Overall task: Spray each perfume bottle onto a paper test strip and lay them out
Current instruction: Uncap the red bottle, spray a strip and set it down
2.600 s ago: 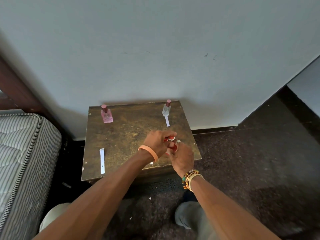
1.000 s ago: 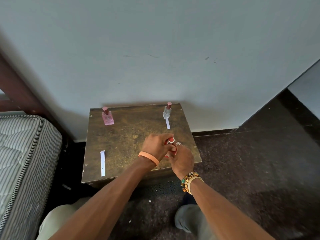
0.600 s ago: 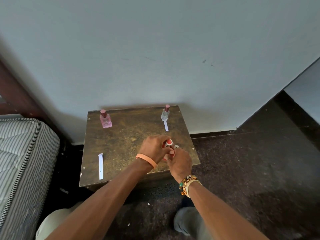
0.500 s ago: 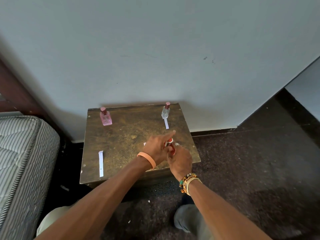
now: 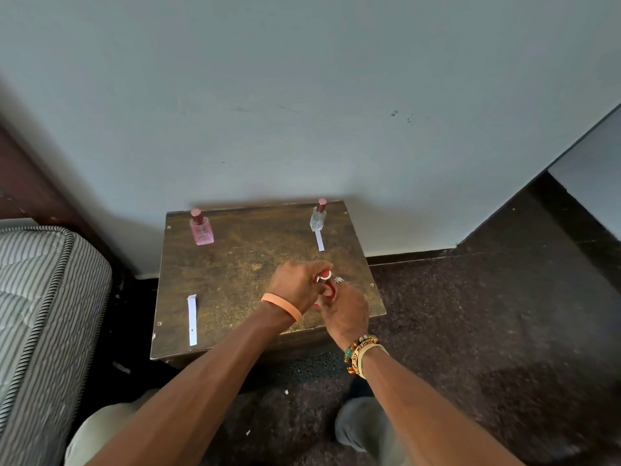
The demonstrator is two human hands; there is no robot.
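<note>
The left hand (image 5: 295, 284) and right hand (image 5: 346, 309) curl their fingers round a red perfume bottle (image 5: 328, 288) above the desk (image 5: 242, 264), near its right edge. A pink bottle (image 5: 201, 230) and a clear bottle (image 5: 318, 219) stand at the back corners. One strip (image 5: 320, 240) lies just before the clear bottle, and another strip (image 5: 192, 319) lies along the front left edge.

pink bottle (image 5: 201, 231), striped mattress (image 5: 43, 297) — orange wristband (image 5: 281, 306)

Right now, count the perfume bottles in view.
3: a pink bottle at the table's far left, a clear bottle at its far right, and a red bottle gripped between the left hand and right hand.
</note>
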